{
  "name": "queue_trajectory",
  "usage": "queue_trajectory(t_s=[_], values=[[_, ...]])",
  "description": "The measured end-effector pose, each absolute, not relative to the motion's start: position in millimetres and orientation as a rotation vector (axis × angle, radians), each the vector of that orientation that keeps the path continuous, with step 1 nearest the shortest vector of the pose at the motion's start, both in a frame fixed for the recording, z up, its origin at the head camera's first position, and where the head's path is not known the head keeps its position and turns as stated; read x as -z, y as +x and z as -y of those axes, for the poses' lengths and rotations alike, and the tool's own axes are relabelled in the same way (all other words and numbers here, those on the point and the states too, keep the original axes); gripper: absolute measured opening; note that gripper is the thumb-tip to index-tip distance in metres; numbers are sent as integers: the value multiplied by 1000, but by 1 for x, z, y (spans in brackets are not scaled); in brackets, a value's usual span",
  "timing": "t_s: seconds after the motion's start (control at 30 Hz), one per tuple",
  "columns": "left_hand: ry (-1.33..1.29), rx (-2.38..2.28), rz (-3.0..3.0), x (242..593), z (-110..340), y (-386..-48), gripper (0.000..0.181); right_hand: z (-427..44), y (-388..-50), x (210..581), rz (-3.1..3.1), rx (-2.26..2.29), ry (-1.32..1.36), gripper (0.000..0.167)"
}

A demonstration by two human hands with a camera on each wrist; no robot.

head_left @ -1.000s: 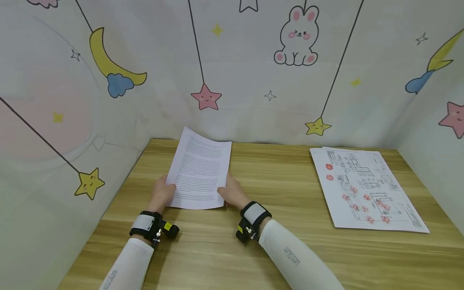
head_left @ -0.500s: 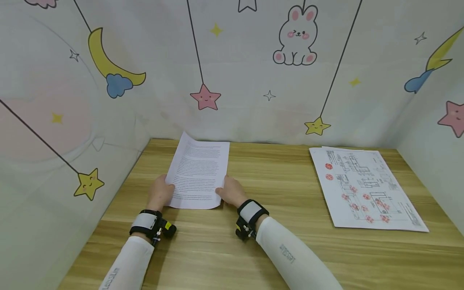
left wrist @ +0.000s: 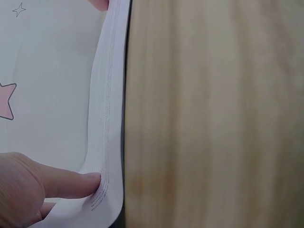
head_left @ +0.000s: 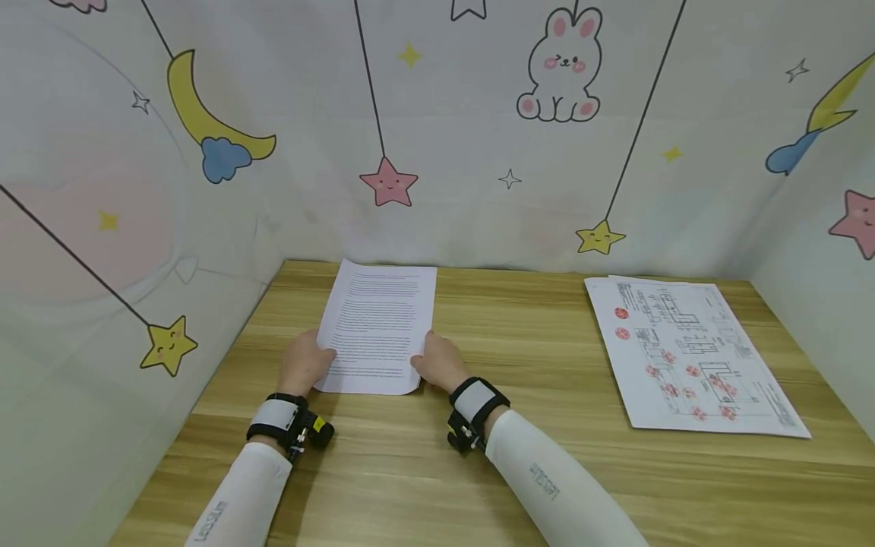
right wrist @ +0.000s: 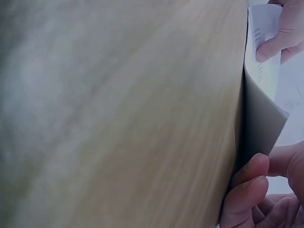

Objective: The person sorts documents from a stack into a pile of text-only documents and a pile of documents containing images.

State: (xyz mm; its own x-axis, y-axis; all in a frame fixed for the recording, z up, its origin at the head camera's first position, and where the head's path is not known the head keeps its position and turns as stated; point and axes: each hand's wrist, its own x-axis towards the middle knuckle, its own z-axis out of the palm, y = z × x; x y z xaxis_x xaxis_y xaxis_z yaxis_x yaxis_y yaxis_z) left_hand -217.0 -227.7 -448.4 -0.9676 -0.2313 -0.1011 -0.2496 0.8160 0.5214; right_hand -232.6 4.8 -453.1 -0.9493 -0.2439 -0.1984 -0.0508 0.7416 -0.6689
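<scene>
A printed sheet of paper point(head_left: 379, 327), covered in lines of text, lies near the table's back left, before the patterned cloth. My left hand point(head_left: 303, 365) grips its lower left edge, thumb on top. At the lower right edge my right hand point(head_left: 440, 363) pinches it the same way. In the left wrist view the paper point(left wrist: 108, 109) curves up at the near end, under the thumb of my left hand point(left wrist: 42, 185). The right wrist view shows the paper's side point(right wrist: 263, 118) bent upward, with fingertips of my right hand point(right wrist: 251, 190) beneath it.
A stack of papers point(head_left: 690, 357) with line drawings and red stamp marks lies on the right of the wooden table point(head_left: 519, 334). White cloth point(head_left: 472, 137) with cartoon prints encloses the back and sides. Both wrists wear strapped cameras.
The far left corner of the paper, raised a second ago, has sunk, so the paper lies flatter along the table. Both hands keep their hold and have barely moved.
</scene>
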Motion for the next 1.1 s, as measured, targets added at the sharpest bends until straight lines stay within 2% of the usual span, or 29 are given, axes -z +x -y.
queue_trajectory(t_s=[0.3, 0.5, 0.8, 1.1], values=[[-383, -868, -2966, 450, 228, -217, 56, -11, -229, 456, -2698, 990, -230, 47], [-409, -823, -2998, 449, 229, -217, 60, -12, -228, 454, -2686, 1010, -234, 43], [-404, -727, -3065, 446, 220, -217, 53, -25, -225, 452, -2647, 1122, -262, 56], [-302, -905, -3050, 434, 203, -222, 49, -66, -224, 443, -2594, 1293, -181, 48]])
